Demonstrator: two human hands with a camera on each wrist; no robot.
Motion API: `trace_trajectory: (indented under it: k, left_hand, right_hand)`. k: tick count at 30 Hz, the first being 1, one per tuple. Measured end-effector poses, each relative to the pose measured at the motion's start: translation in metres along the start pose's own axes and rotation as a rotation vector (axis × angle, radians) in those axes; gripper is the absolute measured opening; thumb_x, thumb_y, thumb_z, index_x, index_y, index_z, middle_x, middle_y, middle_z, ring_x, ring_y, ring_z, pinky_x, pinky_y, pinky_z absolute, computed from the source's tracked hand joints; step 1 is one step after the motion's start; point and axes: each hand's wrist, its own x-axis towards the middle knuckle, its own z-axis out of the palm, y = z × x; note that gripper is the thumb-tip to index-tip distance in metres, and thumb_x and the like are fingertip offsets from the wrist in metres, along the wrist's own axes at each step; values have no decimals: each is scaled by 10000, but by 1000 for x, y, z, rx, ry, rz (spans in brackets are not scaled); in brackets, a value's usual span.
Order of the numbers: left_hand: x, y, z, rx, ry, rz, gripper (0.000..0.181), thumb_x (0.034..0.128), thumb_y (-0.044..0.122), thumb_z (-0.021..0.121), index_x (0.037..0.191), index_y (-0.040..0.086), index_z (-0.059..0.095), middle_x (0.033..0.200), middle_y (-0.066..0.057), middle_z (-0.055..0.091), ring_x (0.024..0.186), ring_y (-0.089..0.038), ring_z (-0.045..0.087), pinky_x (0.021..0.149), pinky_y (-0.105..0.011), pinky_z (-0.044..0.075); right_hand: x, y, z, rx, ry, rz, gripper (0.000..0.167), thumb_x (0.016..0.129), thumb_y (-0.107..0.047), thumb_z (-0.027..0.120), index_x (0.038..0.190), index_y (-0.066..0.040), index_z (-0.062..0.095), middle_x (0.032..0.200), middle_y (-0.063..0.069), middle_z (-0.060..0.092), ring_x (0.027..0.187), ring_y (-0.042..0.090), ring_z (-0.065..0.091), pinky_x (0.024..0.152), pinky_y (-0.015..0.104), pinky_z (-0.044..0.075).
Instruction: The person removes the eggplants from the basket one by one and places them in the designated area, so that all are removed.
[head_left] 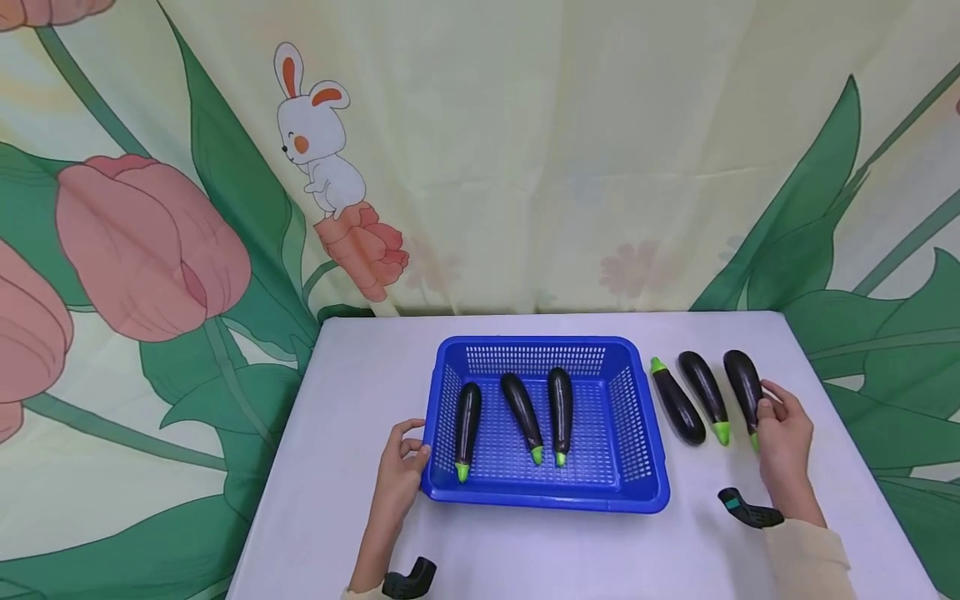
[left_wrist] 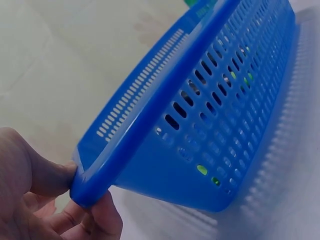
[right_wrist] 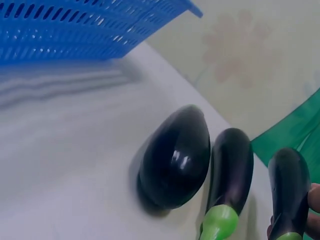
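Note:
A blue plastic basket (head_left: 555, 493) with perforated walls stands mid-table, three eggplants inside: a left one (head_left: 468, 421), a middle one (head_left: 519, 404) and a right one (head_left: 560, 408). My left hand (head_left: 405, 462) pinches the rim at its left corner, thumb above and fingers below in the left wrist view. Right of the basket lie two eggplants, one with its green end away from me (head_left: 678, 404), the other with it toward me (head_left: 703, 387). At the far right, my right hand (head_left: 786, 433) holds another eggplant (head_left: 742, 383) between thumb and fingers.
A white-covered table (head_left: 360, 375) carries everything. Behind it hangs a curtain (head_left: 525, 167) printed with tulips and a rabbit. Black straps with mounts sit on the left wrist (head_left: 408, 579) and right wrist (head_left: 750, 510).

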Motion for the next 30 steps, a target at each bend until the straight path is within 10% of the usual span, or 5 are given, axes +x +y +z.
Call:
trace_trajectory:
  k: [5,11,23,30]
  left_hand:
    - [-1,-1,0,-10,26,-12,431,1044,41,559,1461,139,502,998,-154,660,755,-200,661,598,-259,502]
    - [-1,-4,2,-26,16,-25,428,1049,50,554,1464,137,502,1023,-163,669,759,-207,662,602,-266,510]
    - [1,2,7,-28,21,-11,406,1052,69,567,1448,142,519,1051,-177,683,754,-189,654,599,-261,499]
    - [0,0,6,-20,31,-6,407,1051,53,559,1444,152,520,1056,-177,681,751,-199,645,600,-262,501]
  right_hand:
    - [7,5,2,-35,-9,7,507,1136,-279,311,1642,-298,321,1663,162,377,1379,198,460,1047,185,443]
    - [16,20,3,-123,25,-25,499,1125,-235,326,1614,-161,387,1560,202,466,1197,196,500,743,69,378]
    - [20,28,7,-217,83,-101,471,1118,-178,328,1563,-98,459,1450,223,553,1074,241,514,752,172,369]
    - [16,29,4,-204,59,-100,471,1117,-212,346,1559,-108,470,1383,196,556,912,33,459,673,103,379]
